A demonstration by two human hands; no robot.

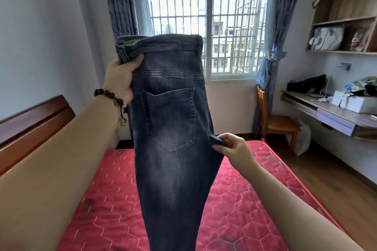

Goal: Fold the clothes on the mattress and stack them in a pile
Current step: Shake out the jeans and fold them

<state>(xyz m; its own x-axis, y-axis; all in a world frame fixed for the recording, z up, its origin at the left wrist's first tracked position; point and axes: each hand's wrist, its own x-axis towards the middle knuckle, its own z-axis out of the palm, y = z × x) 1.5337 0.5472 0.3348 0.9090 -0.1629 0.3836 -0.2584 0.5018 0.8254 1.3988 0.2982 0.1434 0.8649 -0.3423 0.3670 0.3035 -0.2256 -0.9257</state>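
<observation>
Jeans point(173, 128) hang upright in the air above the mattress point(255, 199), held up in front of the window point(206, 22) by both hands. The left hand point(120, 79) grips the waistband at its left end, thumb laid across the front of the denim and the other fingers hidden behind the cloth; a bead bracelet point(114, 97) sits on that wrist. The right hand point(232, 146) is lower, pinching a small fold of cloth at the right edge of the jeans, at the crotch seam, between thumb and curled fingers. The jeans are dark blue-grey with faded, paler patches; they are doubled lengthwise, so that one back pocket point(169, 118) faces the camera and the legs fall together out of the bottom of the view. Whether the leg ends touch the mattress cannot be told. The mattress is red and quilted, with some dark stains. At the left is a wooden headboard point(30, 124). On the right wall a wooden shelf point(346, 20) holds a pale bag point(328, 38) and a small figure point(357, 40). Below it, a desk point(334, 116) carries a white box point(355, 101), a dark bag point(306, 85) and some colourful items. A wooden chair point(275, 122) stands beside a blue curtain point(273, 50).
</observation>
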